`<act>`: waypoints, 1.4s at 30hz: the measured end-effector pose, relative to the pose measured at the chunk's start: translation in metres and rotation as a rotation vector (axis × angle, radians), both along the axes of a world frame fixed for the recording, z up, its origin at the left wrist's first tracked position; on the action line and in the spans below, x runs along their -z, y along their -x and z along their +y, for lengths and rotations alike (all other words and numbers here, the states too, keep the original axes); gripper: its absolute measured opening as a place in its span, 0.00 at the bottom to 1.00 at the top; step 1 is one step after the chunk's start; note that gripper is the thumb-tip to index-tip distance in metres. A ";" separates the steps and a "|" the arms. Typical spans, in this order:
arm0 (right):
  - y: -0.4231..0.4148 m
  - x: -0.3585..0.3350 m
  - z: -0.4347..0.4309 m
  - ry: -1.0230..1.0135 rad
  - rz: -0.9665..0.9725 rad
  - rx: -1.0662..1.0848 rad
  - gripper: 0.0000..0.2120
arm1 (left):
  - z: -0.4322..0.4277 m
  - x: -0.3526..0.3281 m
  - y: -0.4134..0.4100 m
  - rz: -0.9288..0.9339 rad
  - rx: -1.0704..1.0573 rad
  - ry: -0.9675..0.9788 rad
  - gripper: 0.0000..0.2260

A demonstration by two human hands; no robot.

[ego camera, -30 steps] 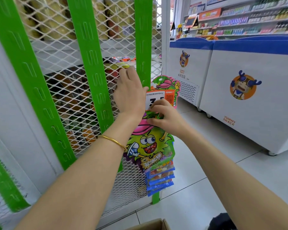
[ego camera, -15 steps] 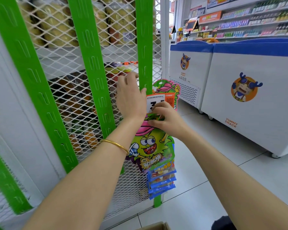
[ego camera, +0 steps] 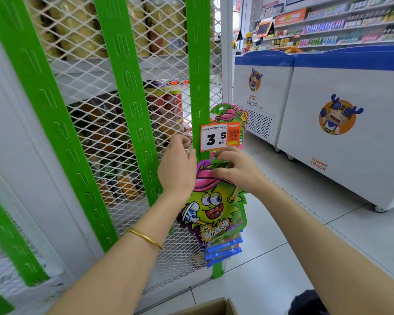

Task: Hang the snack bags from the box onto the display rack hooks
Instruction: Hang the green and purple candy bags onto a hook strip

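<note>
Now pinching the top edge of a green die-cut plastic snack bag (ego camera: 211, 208) with a cartoon fruit face and pink cap, using the right hand (ego camera: 236, 170), thumb and curled fingers on the header. Resting the left hand (ego camera: 177, 169) just beside it, against a bright green slotted plastic strip (ego camera: 199, 87). Back of that hand to camera, fingers curled in toward the strip; cannot tell what, if anything, gripped there. Wearing a thin gold bangle (ego camera: 146, 238) on the left wrist.

Holding the snack bag upright against the lower part of the strip, directly under a white-and-orange printed price tag (ego camera: 219, 137) reading 3.5. Cannot tell whether on a hook; header hidden by both hands. Behind the tag, a second pink-and-green cartoon bag (ego camera: 230, 112), hanging higher up. Behind the held bag's bottom edge, a stack of blue-edged plastic packets (ego camera: 223, 251) peeking out.

Mounted behind the strip, a white expanded-metal mesh panel (ego camera: 89, 87), goods behind it too blurred to name. Near the bottom edge of view, the corner of a brown cardboard box (ego camera: 211, 306). Off to the right, well apart, white chest freezers with blue lids (ego camera: 350, 144) on a light tiled floor (ego camera: 282, 223).
</note>
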State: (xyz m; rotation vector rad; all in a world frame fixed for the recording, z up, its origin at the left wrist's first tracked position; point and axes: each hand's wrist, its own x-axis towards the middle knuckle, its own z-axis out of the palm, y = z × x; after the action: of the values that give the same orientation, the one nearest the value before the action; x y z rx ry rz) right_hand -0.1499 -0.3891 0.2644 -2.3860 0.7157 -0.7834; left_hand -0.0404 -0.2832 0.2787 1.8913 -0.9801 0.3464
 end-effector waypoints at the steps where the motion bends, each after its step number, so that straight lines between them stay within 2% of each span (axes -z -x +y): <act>1: -0.001 0.001 0.001 -0.003 0.009 -0.008 0.15 | 0.000 0.000 0.001 0.019 0.005 0.004 0.09; 5: -0.004 0.008 0.005 -0.041 0.035 -0.033 0.11 | 0.000 0.005 0.002 0.063 0.058 0.021 0.10; 12: -0.013 0.012 0.016 -0.064 0.045 -0.100 0.18 | 0.002 0.007 0.001 0.078 0.138 0.066 0.12; 16: -0.012 0.010 0.023 -0.057 0.046 -0.147 0.17 | 0.011 0.003 0.000 0.139 0.145 0.104 0.13; 18: -0.010 0.009 0.024 -0.078 0.017 -0.139 0.16 | 0.016 0.001 -0.003 0.149 0.163 0.063 0.11; 21: -0.003 0.008 0.024 -0.179 -0.051 -0.105 0.16 | 0.023 -0.005 -0.010 0.113 0.195 -0.060 0.03; 23: 0.001 0.008 0.023 -0.202 -0.084 -0.082 0.16 | 0.026 -0.009 -0.015 0.137 0.244 -0.148 0.06; 25: 0.002 0.006 0.025 -0.170 -0.125 -0.061 0.12 | 0.026 -0.013 -0.019 0.186 0.300 -0.241 0.10; 28: -0.002 0.001 0.027 -0.124 -0.195 -0.032 0.06 | 0.030 -0.023 -0.017 0.315 0.373 -0.292 0.09; 32: -0.006 -0.002 0.030 -0.050 -0.250 0.044 0.12 | 0.033 -0.032 -0.014 0.469 0.405 -0.340 0.10; 37: -0.009 -0.005 0.035 0.091 -0.247 0.134 0.10 | 0.032 -0.032 -0.013 0.556 0.432 -0.363 0.18; 42: -0.012 -0.005 0.046 0.246 -0.314 0.242 0.10 | 0.031 -0.035 -0.013 0.576 0.430 -0.371 0.17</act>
State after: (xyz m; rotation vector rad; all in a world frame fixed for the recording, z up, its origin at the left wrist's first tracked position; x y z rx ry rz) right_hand -0.1383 -0.3434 0.2698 -2.3309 0.8226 -1.3840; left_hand -0.0277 -0.2520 0.3138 1.8688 -1.0528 -0.6403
